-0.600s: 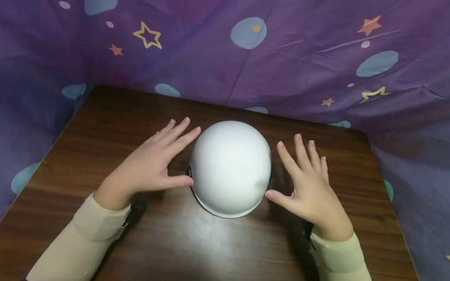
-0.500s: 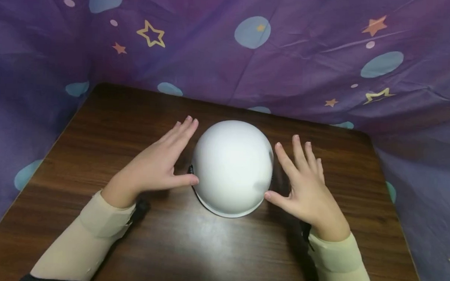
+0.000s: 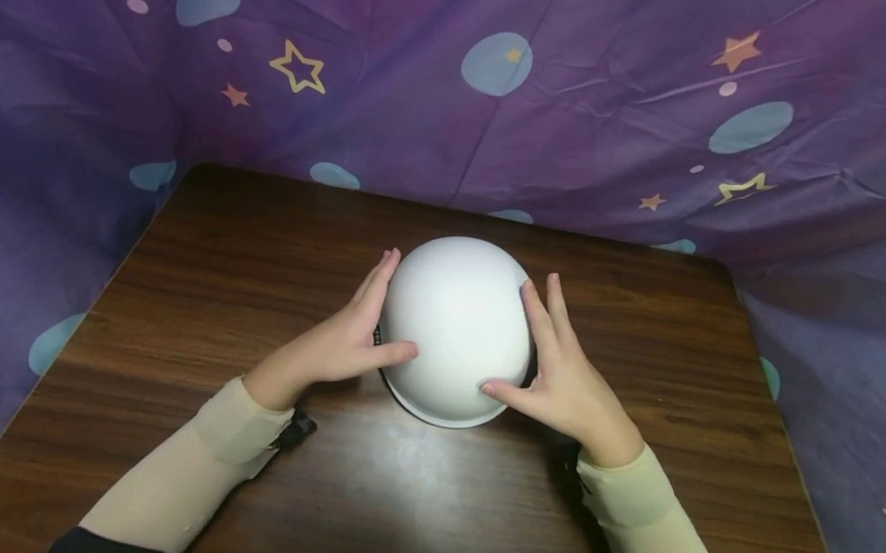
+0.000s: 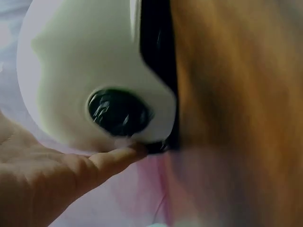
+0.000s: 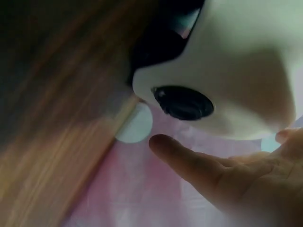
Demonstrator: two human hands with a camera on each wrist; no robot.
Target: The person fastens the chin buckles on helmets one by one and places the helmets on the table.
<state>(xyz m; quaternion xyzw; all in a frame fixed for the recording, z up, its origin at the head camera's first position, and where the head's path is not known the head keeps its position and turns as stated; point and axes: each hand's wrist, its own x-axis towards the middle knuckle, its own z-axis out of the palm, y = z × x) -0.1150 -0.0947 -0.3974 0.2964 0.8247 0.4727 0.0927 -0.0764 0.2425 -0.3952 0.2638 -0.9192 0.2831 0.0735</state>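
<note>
A glossy white helmet [image 3: 452, 330] sits dome-up on the table, in the middle of the head view. My left hand [image 3: 338, 346] lies along its left side, fingers straight and thumb over the lower part of the shell. On the opposite side is my right hand [image 3: 567, 382], with its fingers and thumb spread against the shell. A round black disc [image 4: 118, 112] and a black lower edge show on the helmet in the left wrist view. In the right wrist view a matching black disc [image 5: 184, 102] appears above an extended finger [image 5: 184, 158].
The dark wood-grain table [image 3: 217, 244] has rounded far corners. Behind it and along both sides hangs a purple cloth [image 3: 391, 87] with stars and blue blobs. Black wrist devices sit under both beige sleeves [image 3: 180, 454].
Both hands have moved inward, from beside the helmet to its sides, the thumbs now overlapping the shell. The helmet stays where it was on the table.
</note>
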